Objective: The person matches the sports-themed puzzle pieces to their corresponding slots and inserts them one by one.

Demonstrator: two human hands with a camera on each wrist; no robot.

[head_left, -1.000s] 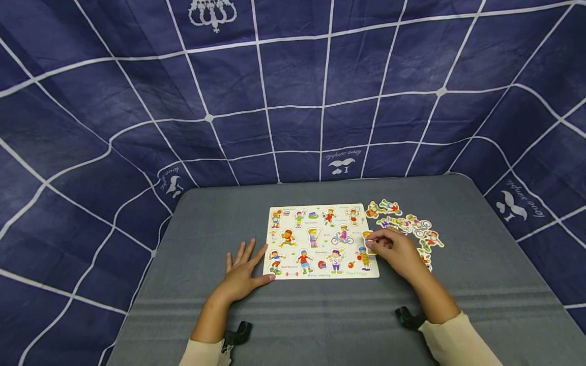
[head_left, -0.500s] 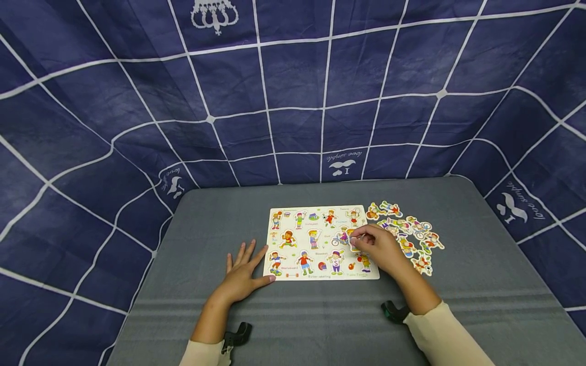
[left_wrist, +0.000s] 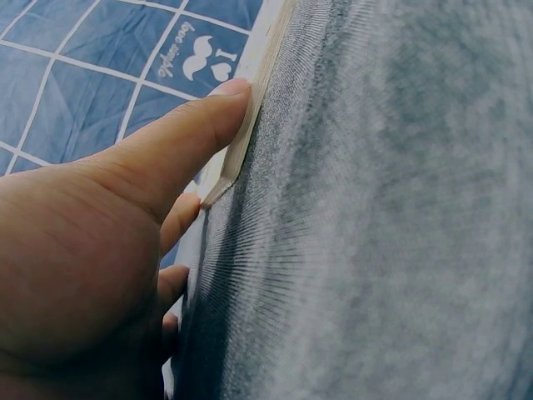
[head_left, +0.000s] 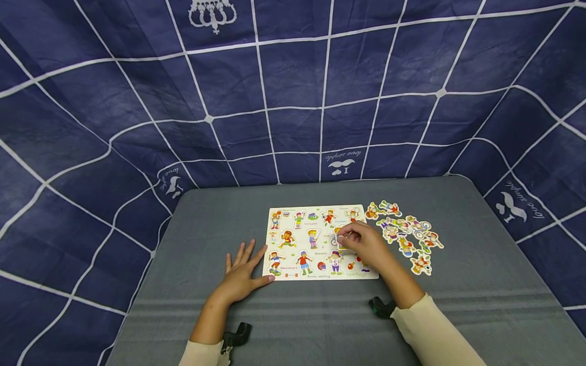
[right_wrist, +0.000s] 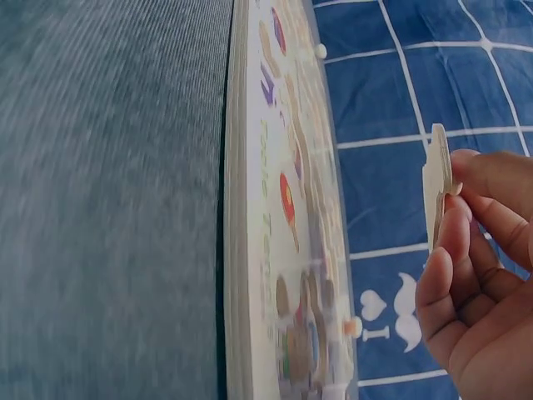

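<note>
A white wooden puzzle board (head_left: 302,241) with printed sports figures lies on the grey table. My left hand (head_left: 240,279) rests at its left side, fingers spread, the thumb touching the board's near left corner. In the left wrist view that thumb (left_wrist: 200,125) lies along the board's edge. Over the right half of the board, my right hand (head_left: 366,244) pinches a puzzle piece (head_left: 339,232) between thumb and fingers. The right wrist view has this piece (right_wrist: 436,183) upright and raised off the board. Its printed front is hidden there.
Several loose figure pieces (head_left: 406,245) lie in a scattered group to the right of the board. A blue cloth (head_left: 293,127) with white grid lines hangs behind and beside the grey table (head_left: 215,213). A dark wrist mount shows at each sleeve.
My right hand has moved left across the board with the puzzle piece, from the board's right edge to the bicycle figure. The left hand has stayed in place.
</note>
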